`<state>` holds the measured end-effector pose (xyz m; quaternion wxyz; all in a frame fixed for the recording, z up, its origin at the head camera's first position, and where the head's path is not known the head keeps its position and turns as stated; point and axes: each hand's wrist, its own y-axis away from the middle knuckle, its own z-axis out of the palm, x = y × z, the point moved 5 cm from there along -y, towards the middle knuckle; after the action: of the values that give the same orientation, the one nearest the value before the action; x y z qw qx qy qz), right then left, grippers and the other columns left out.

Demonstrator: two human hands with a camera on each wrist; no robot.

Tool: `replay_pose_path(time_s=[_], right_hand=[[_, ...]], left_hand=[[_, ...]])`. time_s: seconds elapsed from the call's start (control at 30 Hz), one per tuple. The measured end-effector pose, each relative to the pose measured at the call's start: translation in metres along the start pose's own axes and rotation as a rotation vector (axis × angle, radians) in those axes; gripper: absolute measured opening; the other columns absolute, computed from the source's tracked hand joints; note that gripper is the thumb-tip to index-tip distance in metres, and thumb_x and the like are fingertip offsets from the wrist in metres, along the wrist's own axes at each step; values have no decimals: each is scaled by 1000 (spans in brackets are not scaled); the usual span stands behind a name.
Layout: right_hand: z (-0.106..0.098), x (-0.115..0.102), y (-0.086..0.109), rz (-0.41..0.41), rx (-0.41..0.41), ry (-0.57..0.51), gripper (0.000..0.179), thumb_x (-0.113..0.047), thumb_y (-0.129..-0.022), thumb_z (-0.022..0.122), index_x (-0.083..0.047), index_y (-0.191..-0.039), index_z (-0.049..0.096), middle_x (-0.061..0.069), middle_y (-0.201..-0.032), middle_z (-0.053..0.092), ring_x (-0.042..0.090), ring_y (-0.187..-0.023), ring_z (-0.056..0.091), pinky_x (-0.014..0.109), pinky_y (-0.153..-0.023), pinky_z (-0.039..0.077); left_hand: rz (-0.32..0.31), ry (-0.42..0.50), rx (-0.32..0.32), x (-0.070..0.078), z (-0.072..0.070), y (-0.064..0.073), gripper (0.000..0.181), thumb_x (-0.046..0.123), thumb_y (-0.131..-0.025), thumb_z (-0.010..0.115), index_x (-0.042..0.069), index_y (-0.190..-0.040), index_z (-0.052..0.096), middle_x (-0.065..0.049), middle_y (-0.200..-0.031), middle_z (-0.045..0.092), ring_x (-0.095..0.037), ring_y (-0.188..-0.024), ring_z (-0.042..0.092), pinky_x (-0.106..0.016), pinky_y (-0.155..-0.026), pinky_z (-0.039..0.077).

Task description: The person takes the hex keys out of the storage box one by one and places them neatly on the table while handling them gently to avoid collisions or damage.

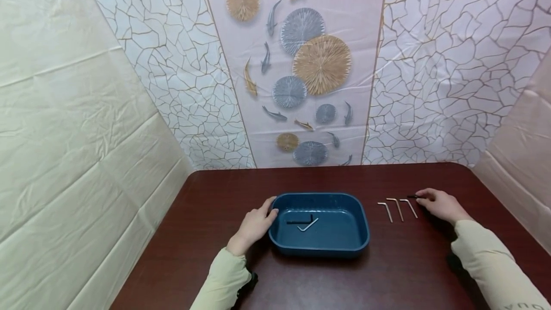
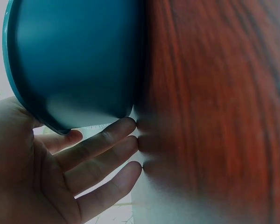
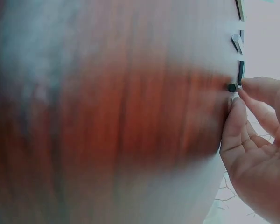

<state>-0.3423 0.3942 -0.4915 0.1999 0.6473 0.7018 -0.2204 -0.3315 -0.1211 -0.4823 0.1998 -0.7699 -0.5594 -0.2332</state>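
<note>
A blue rectangular tray [image 1: 318, 251] sits on the table, holding a black hex key [image 1: 296, 222] and a silver hex key [image 1: 310, 225]. At its left end, my left hand [image 1: 254, 226] holds the rim, thumb over the edge and the other fingers outside. Several of those fingertips [image 2: 127, 123] touch the tabletop in the left wrist view. Far to the right, my right hand [image 1: 441, 204] pinches another black hex key [image 1: 413, 196] at the table surface. Just left of it lie three L-shaped hex keys, a silver one [image 1: 387, 212], a brownish one [image 1: 397, 209] and another silver one [image 1: 410, 208].
The dark red wooden table [image 1: 318, 283] ends at a back edge against a patterned cloth wall [image 1: 310, 123]. Plain pale cloth [image 1: 86, 166] hangs along the left side, with more cloth [image 1: 521, 157] on the right.
</note>
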Motion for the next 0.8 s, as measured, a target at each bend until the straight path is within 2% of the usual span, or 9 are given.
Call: replay_pose_path(time_s=[0.23, 0.4, 0.53, 0.8], right_hand=[[1, 4, 1, 41, -44, -67, 45, -24, -105, 53, 14, -130, 52, 30, -105, 62, 26, -78, 62, 40, -65, 48], [2, -2, 6, 44, -43, -149, 48, -22, -106, 50, 17, -133, 47, 37, -114, 58, 28, -83, 65, 39, -68, 55], [1, -24, 11, 6, -13, -186, 46, -22, -107, 50, 16, -133, 49, 36, -115, 58, 31, -84, 67, 38, -69, 56], [1, -90, 9, -92, 24, -190, 43, -31, -106, 54, 4, -132, 57, 27, -118, 62, 29, -84, 67, 39, -69, 55]], left_hand=[[4, 9, -3, -3, 1, 0, 52, 37, -107, 44, 16, -154, 40, 1, -51, 41, -16, -40, 37, -30, -44, 32], [-2, 2, -5, -5, 4, 2, 52, 39, -107, 44, 17, -154, 41, 2, -52, 41, -15, -41, 37, -30, -44, 32], [-3, 1, -2, -5, 5, 3, 52, 39, -107, 44, 16, -154, 41, 2, -52, 40, -15, -40, 36, -29, -44, 31], [9, 19, 9, -3, 1, 1, 52, 39, -107, 45, 17, -154, 41, 2, -51, 39, -15, -39, 34, -30, -43, 30]])
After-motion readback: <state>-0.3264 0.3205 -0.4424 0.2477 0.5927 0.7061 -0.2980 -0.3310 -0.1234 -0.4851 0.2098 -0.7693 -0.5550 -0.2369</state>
